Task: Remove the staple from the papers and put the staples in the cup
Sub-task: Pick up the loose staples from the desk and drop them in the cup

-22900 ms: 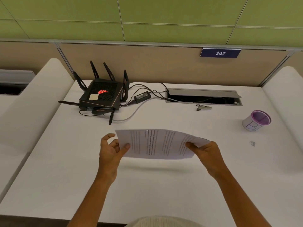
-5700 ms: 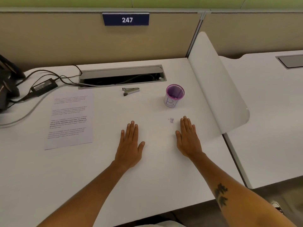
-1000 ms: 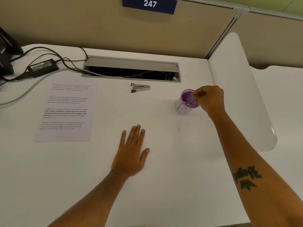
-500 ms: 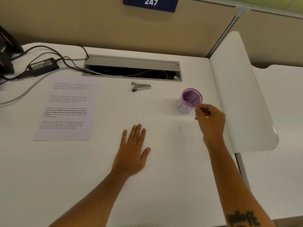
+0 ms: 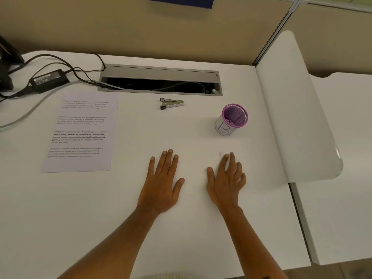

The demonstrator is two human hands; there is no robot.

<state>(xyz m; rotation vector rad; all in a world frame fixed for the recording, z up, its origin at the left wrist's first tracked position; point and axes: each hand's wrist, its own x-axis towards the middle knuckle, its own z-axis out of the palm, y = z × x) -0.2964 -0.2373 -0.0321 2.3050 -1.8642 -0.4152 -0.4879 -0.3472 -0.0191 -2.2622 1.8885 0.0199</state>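
The printed papers (image 5: pixel 80 133) lie flat on the white desk (image 5: pixel 120 228) at the left. A purple mesh cup (image 5: pixel 233 119) with a white label stands at the right, small bits in its bottom. A metal staple remover (image 5: pixel 171 103) lies behind the middle of the desk. My left hand (image 5: pixel 161 182) rests palm down, fingers spread, holding nothing. My right hand (image 5: pixel 227 182) also rests flat, below the cup. A tiny speck (image 5: pixel 220 154) sits just off its fingertips; whether it is a staple is unclear.
A grey cable hatch (image 5: pixel 161 79) is open at the back of the desk. A black power adapter (image 5: pixel 49 79) and cables lie at the back left. A white curved divider (image 5: pixel 298 109) borders the desk on the right, with another desk beyond it.
My right hand drew back from the cup's rim and settled flat on the desk beside my left hand. The left hand stayed put.
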